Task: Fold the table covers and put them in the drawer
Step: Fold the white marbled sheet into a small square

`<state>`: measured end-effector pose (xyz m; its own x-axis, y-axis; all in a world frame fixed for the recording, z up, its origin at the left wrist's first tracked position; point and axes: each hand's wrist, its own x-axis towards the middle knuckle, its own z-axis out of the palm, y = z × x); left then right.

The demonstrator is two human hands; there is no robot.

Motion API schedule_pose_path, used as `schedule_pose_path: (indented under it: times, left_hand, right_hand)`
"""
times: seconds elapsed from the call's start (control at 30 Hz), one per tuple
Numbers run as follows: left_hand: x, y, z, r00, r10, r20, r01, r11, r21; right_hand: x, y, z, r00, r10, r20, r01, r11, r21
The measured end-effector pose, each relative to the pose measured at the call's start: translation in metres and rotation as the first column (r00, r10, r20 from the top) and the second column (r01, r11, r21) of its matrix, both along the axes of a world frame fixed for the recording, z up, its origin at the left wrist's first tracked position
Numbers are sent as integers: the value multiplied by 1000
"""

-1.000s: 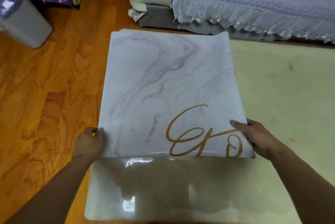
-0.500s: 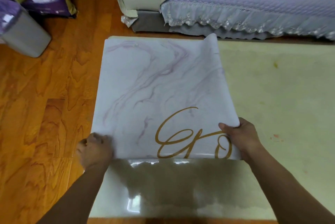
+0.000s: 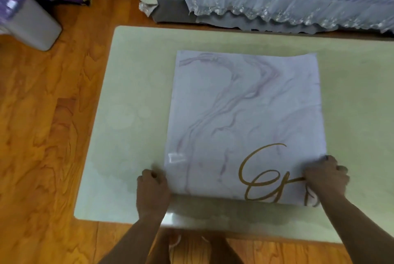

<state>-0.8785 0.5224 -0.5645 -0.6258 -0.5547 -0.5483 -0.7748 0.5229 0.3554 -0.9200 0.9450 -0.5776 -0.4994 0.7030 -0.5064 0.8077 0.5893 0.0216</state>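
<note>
In the head view, the marbled table cover [image 3: 245, 118] lies folded to a flat square on the pale table [image 3: 132, 114], so folding looks well underway. The left hand [image 3: 152, 191] and right hand [image 3: 325, 180] each pinch a near corner with curled fingers; no drawer is visible, so storing it remains

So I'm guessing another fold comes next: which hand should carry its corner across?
Probably the right hand: it pinches the cover corner, already lifted; the left hand grips the flat edge as anchor.
</note>
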Motion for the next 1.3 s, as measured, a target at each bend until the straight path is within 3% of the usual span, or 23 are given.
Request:
schedule_pose_path:
  times: [0.1,0.17,0.3,0.43,0.5,0.57,0.7,0.8,0.9,1.03,1.2,1.3]
  left_hand:
    - [4,15,4,991,59,123,-62,998,23]
    - [4,23,7,977,119,177,-126,991,32]
    - [-1,30,7,952,216,216,-224,975,15]
    - [-15,23,-4,909,348,227,-368,928,51]
    - [-16,22,-7,856,499,137,-515,847,132]
    - [-14,22,-6,819,572,49,-562,783,266]
    - [-11,1,0,877,442,189,-466,688,556]
    - [-15,-22,-5,976,167,138,-217,740,637]
    - [-18,-16,-11,997,-14,70,-31,800,599]
    - [2,3,-30,994,-87,-72,107,923,370]
    - [15,-1,-46,943,-206,-260,268,935,230]
    - [10,-5,-43,880,-275,-386,362,916,172]
  right_hand:
    - [6,-36,0,972,236,-17,-235,970,64]
    - [2,-56,-1,901,432,32,-433,899,62]
    - [-10,-99,-7,783,618,-61,-621,783,-42]
    - [-23,-119,-22,805,592,-44,-592,796,-126]
    - [-23,-120,-25,806,590,-45,-591,800,-104]
    - [-21,-120,-26,796,603,-52,-605,791,-91]
    - [-24,-124,-18,822,569,-28,-568,815,-115]
    - [-41,-147,-11,793,595,-131,-607,790,-84]
    - [-68,-200,-2,658,697,-286,-746,654,-125]
    - [-116,-286,12,553,723,-415,-833,496,-246]
    - [-179,-331,-2,67,922,-381,-982,-6,-188]
    - [-194,-330,-1,-128,943,-308,-970,-183,-158]
